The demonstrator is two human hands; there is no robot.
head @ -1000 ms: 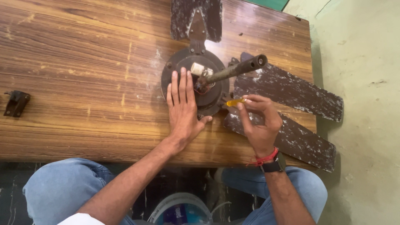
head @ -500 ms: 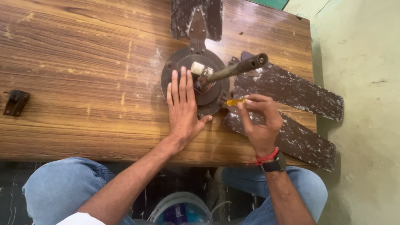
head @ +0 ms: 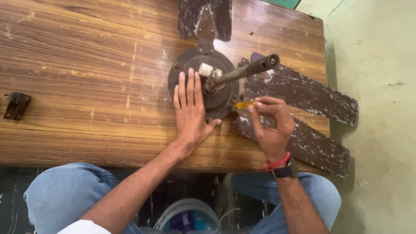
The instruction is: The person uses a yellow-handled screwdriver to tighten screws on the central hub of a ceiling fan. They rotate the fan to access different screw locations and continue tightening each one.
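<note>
The fan motor lies on the counter, all three blades still attached. Left hand presses flat, fingers spread, on it; right hand pinches a yellow-handled screwdriver at its edge.

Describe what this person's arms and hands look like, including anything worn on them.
Both hands are bare, no gloves. The left hand has a bare forearm with a white sleeve at the upper arm. The right hand has a red thread and a black watch at the wrist.
</note>
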